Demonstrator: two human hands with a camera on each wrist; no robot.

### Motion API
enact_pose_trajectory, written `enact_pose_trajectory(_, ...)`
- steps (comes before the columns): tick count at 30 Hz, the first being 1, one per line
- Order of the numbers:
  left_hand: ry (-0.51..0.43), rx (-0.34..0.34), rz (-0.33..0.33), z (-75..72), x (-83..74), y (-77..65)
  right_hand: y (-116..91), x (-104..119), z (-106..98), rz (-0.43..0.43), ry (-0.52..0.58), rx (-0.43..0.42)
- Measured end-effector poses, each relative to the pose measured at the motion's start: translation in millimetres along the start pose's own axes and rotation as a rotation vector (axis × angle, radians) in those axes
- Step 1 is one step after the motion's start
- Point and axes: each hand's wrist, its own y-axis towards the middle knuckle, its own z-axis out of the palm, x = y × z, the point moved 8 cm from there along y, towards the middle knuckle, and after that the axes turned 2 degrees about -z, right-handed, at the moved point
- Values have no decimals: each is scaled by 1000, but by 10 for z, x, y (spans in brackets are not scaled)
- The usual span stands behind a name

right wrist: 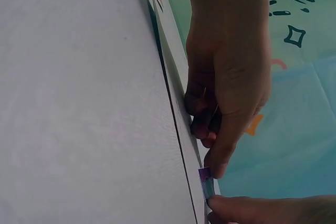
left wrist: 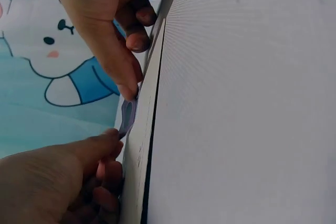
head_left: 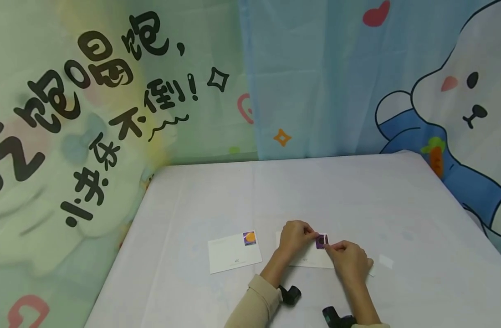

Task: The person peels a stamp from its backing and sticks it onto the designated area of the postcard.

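A small purple stamp-like sticker point(head_left: 322, 241) with a dark centre is pinched at opposite edges between my two hands. My left hand point(head_left: 296, 238) grips its upper left corner with thumb and fingertips; my right hand point(head_left: 350, 262) pinches its lower right side. Below it lies a white card point(head_left: 312, 258), partly covered by both hands. The left wrist view has the sticker point(left wrist: 128, 113) raised in a slight bend close over the card point(left wrist: 142, 145). Another white card point(head_left: 230, 255) lies to the left, with a purple and orange stamp point(head_left: 249, 238) in its upper right corner.
A small pale square point(head_left: 385, 261) lies on the white tablecloth point(head_left: 185, 205) right of my right hand. The corner of something white pokes out beneath that hand. Printed curtains point(head_left: 291, 82) hang behind and to the left of the table.
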Motion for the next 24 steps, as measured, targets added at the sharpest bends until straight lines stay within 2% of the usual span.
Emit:
enact_pose_trajectory(6, 46, -18, -7, -18, -33, 7, 8, 1, -13, 1, 7, -25)
enact_pose_trajectory(18, 55, -23, -53, -17, -32, 8, 34, -31, 20, 8, 0, -34)
enact_pose_trajectory(24, 68, -28, -48, 2, -32, 15, 43, -42, 32, 13, -5, -32)
